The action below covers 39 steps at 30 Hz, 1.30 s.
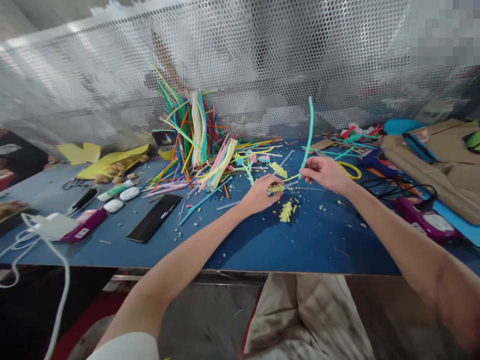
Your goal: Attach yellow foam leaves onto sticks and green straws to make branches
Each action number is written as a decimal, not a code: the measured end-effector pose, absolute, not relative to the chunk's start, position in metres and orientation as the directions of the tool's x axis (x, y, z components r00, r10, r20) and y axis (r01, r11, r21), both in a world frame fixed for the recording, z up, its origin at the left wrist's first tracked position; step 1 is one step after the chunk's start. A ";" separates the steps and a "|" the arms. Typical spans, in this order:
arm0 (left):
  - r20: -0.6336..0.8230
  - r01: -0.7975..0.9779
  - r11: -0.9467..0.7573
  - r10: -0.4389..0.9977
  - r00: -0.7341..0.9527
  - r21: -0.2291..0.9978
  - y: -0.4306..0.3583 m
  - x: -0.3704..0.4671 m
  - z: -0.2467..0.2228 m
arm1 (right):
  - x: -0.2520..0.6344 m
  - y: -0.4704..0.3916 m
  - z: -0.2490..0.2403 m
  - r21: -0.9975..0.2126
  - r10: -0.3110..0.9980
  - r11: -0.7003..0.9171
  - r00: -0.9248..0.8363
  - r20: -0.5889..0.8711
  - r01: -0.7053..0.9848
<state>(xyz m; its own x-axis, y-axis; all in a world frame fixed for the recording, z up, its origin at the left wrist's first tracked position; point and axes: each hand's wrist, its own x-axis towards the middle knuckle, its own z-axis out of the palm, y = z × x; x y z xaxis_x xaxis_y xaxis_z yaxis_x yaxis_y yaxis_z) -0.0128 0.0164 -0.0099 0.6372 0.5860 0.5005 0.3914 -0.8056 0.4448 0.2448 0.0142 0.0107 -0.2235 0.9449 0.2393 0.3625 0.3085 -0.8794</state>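
Note:
My left hand (262, 194) is closed around a yellow fuzzy piece (275, 189) above the blue table (262, 245). A thin yellow stem runs from that piece toward my right hand (320, 173), whose fingers pinch the lower end of a teal pipe cleaner (310, 127). The teal strip stands up and curves slightly. Just below my left hand lies a yellow leaf-like piece (285, 212), and another yellow piece (279, 170) rests behind it. A light green branched piece (249, 170) with blue and pink bits sits behind my left hand.
Bundles of coloured pipe cleaners (198, 130) stand at the back, before a perforated metal screen (240, 60). At left lie a black phone (154, 218), white cases and a charger (56, 226). A purple glue gun (427, 217), cables and cardboard (450, 170) are at right.

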 end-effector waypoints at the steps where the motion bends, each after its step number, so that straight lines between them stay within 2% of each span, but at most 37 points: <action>1: 0.498 0.390 -0.806 0.585 0.640 0.445 0.016 -0.013 -0.010 | 0.240 0.011 0.011 -0.883 0.936 0.326 -0.244 0.253 0.337; 5: 0.501 0.380 -0.814 0.573 0.649 0.439 0.015 -0.013 -0.010 | 0.227 0.002 0.008 -0.844 0.905 0.399 -0.300 0.301 0.359; 12: 0.519 0.361 -0.825 0.558 0.647 0.435 0.015 -0.013 -0.008 | 0.224 -0.002 0.007 -0.609 0.811 0.585 -0.358 0.463 0.536; 18: 0.523 0.375 -0.819 0.568 0.636 0.433 0.013 -0.012 -0.007 | 0.224 0.003 0.003 -0.552 0.791 0.612 -0.427 0.439 0.566; 24: 0.539 0.368 -0.825 0.561 0.629 0.429 0.014 -0.012 -0.008 | 0.220 0.009 -0.008 -0.425 0.750 0.640 -0.401 0.526 0.640; 27: 0.536 0.373 -0.823 0.564 0.628 0.429 0.015 -0.012 -0.009 | 0.218 0.011 -0.013 -0.467 0.776 0.609 -0.360 0.517 0.642; 35: 0.516 0.384 -0.829 0.555 0.652 0.407 0.018 -0.014 -0.009 | 0.211 0.009 -0.015 -0.732 0.886 0.454 -0.342 0.312 0.508; 39: 0.509 0.391 -0.835 0.547 0.664 0.387 0.020 -0.015 -0.010 | 0.208 0.006 -0.013 -0.770 0.900 0.418 -0.332 0.282 0.481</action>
